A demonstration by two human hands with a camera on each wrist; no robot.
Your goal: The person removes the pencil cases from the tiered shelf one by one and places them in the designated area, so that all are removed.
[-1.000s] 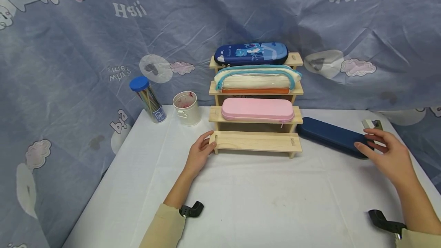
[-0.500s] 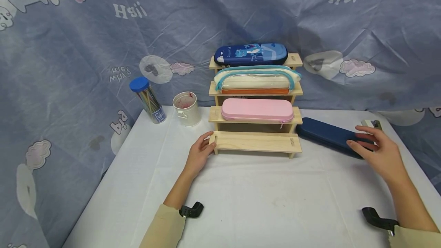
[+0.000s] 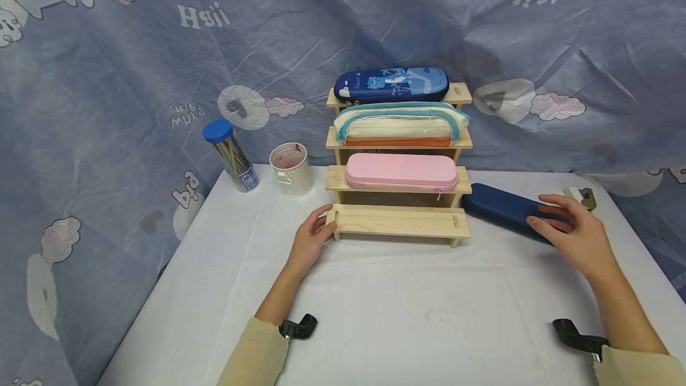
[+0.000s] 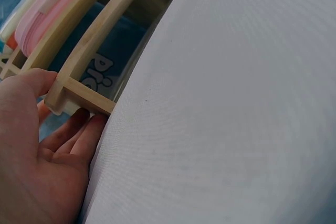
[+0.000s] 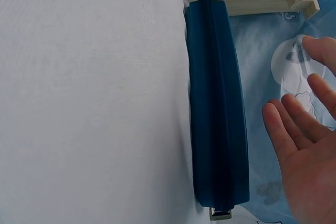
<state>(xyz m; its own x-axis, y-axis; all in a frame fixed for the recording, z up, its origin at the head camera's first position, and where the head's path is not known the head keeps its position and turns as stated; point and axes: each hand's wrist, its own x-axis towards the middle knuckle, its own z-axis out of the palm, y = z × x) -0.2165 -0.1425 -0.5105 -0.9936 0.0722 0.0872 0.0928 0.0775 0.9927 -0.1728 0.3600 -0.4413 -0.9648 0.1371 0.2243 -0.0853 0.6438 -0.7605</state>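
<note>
A stepped wooden rack (image 3: 398, 219) stands at the back of the white table (image 3: 375, 302). It carries a dark blue cartoon case (image 3: 391, 83) on top, a cream and teal pouch (image 3: 399, 124) below, then a pink case (image 3: 401, 171); the lowest step is bare. My left hand (image 3: 311, 237) holds the left end of that lowest step (image 4: 73, 90), thumb on top. A plain navy pencil case (image 3: 506, 210) (image 5: 215, 124) lies right of the rack. My right hand (image 3: 568, 231) hovers open over its right end, fingers spread (image 5: 294, 135).
A white cup (image 3: 290, 168) with red stains and a clear tube with a blue lid (image 3: 230, 155) stand left of the rack. A small grey and white object (image 3: 583, 196) lies at the far right. A printed blue cloth (image 3: 134, 64) hangs behind.
My right hand has moved left along the navy case, uncovering the small object at the far right. The left hand and the rack have stayed put.
</note>
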